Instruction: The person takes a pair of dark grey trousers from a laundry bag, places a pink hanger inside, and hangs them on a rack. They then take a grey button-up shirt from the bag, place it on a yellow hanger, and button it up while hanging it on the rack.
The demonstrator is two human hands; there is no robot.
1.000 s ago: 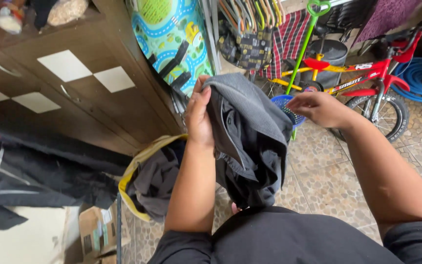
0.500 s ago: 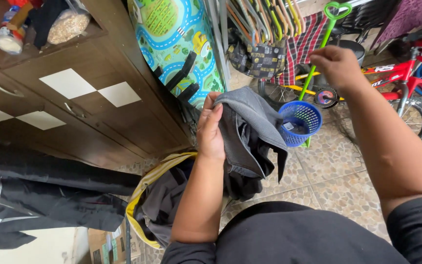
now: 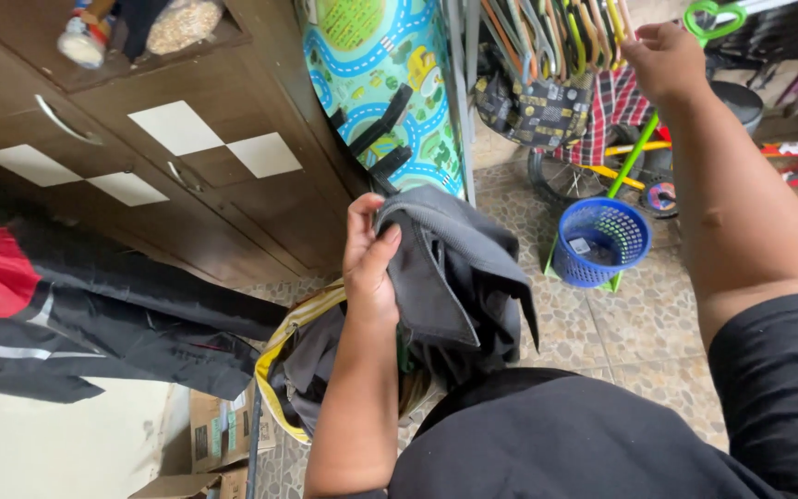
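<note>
Left hand (image 3: 368,263): fingers curled shut, pinching grey garment (image 3: 454,277) at its near-left edge. Right hand (image 3: 665,60): far right, fingers bent at coloured hangers (image 3: 565,32); grip cannot be told

Left hand (image 3: 368,263) is raised in front of the chest, forearm upright, fingers and thumb pinched shut. Right hand (image 3: 665,61) is stretched way out, up and forward, fingers curled, knuckles toward camera.

A tiled floor (image 3: 639,323) is seen, on which a blue basket (image 3: 599,242) and a laundry bag (image 3: 302,356) are set.
</note>
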